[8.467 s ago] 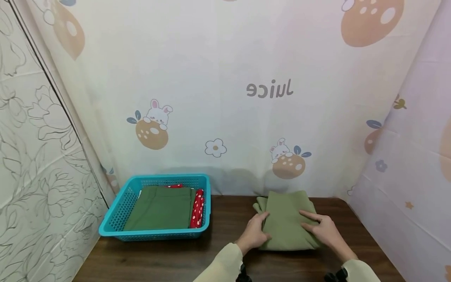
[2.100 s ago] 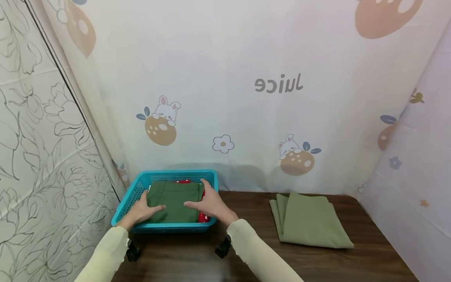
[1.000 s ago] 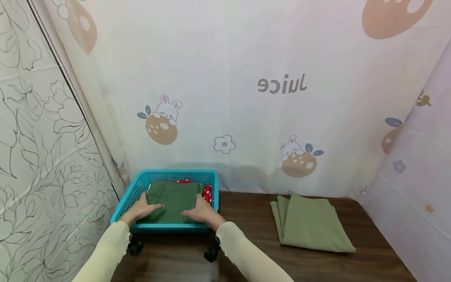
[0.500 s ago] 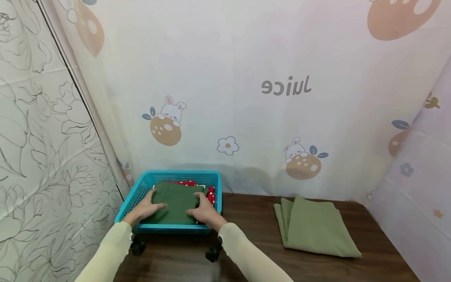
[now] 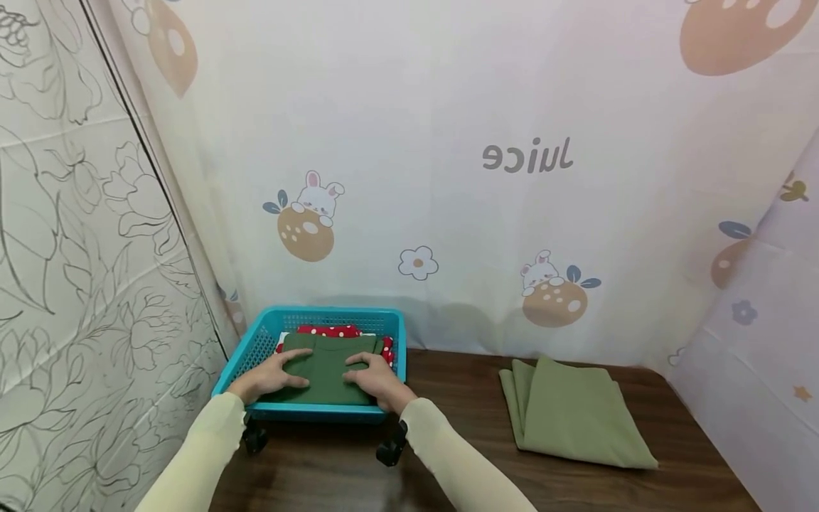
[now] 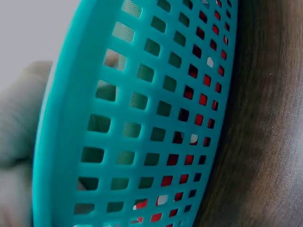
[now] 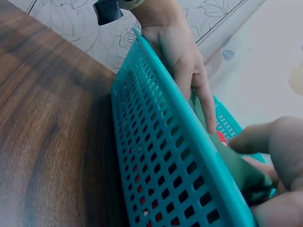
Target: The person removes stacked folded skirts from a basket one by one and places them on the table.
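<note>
A folded dark green garment (image 5: 326, 373) lies on top of the pile in the blue plastic basket (image 5: 307, 411). My left hand (image 5: 271, 373) rests on its left part, fingers and thumb spread. On its right part, my right hand (image 5: 377, 377) touches the cloth with fingertips and thumb apart. Red polka-dot fabric (image 5: 339, 331) shows behind and beside the green garment. The right wrist view has both hands inside the rim, my right hand (image 7: 279, 175) close to the camera by a raised green fold (image 7: 241, 172). Basket wall (image 6: 156, 109) hides most of my left hand in the left wrist view.
A folded light olive cloth (image 5: 576, 412) lies on the right part of the dark wooden table (image 5: 454, 427). A printed curtain (image 5: 435, 142) hangs behind the table, and a floral panel (image 5: 96, 284) stands on the left, near the basket.
Earlier, both hands were on the olive cloth at the right; they moved to the basket. Lately the green garment shifted slightly, baring more red fabric behind, and the hands moved inward on top of it.
</note>
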`<move>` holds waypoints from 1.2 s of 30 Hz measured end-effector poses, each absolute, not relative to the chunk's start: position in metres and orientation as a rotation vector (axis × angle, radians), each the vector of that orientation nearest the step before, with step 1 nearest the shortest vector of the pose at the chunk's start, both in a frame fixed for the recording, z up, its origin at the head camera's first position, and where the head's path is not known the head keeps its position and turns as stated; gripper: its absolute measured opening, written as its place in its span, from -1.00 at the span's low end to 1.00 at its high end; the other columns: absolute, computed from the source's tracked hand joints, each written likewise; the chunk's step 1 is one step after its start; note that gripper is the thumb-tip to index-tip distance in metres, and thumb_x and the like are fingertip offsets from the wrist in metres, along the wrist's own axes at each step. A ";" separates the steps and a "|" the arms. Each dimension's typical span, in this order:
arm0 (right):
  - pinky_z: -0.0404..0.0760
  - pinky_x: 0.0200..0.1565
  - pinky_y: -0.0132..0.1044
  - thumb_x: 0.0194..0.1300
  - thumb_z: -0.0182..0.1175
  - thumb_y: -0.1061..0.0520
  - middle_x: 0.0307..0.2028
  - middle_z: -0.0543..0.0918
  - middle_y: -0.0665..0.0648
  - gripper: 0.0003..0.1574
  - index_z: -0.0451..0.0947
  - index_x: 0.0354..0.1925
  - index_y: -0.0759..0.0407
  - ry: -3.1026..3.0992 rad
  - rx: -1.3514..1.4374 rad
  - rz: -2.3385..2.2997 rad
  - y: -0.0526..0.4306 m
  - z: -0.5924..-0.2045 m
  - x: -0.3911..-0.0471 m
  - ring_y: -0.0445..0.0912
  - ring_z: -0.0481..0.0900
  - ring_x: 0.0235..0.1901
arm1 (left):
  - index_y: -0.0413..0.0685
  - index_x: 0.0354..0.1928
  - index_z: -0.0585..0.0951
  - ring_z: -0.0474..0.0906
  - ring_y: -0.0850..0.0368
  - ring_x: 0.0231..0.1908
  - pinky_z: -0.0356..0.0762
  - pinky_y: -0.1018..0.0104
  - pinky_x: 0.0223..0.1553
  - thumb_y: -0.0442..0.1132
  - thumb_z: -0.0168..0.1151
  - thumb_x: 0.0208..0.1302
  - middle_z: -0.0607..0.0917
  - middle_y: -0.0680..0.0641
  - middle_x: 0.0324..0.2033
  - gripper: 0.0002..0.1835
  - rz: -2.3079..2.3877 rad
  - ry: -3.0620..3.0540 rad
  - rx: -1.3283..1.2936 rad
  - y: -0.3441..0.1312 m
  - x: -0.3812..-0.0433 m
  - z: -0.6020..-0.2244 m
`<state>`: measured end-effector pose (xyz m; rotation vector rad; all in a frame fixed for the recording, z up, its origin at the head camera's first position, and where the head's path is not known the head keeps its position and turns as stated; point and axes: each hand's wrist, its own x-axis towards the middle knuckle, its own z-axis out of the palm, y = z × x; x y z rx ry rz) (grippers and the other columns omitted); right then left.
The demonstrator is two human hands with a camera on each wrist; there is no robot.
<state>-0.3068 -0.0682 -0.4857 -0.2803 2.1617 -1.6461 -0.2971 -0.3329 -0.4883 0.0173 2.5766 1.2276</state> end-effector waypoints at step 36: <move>0.71 0.05 0.02 0.40 0.31 0.24 0.40 0.49 0.27 -0.44 0.59 0.33 0.04 2.387 -0.332 -1.636 -0.073 -0.482 -0.309 0.22 0.45 0.37 | -0.06 0.47 0.44 0.13 -0.50 0.46 0.41 -0.37 0.26 -0.35 0.45 0.25 0.21 -0.43 0.51 -0.27 1.225 2.760 0.040 -0.315 -0.297 -0.475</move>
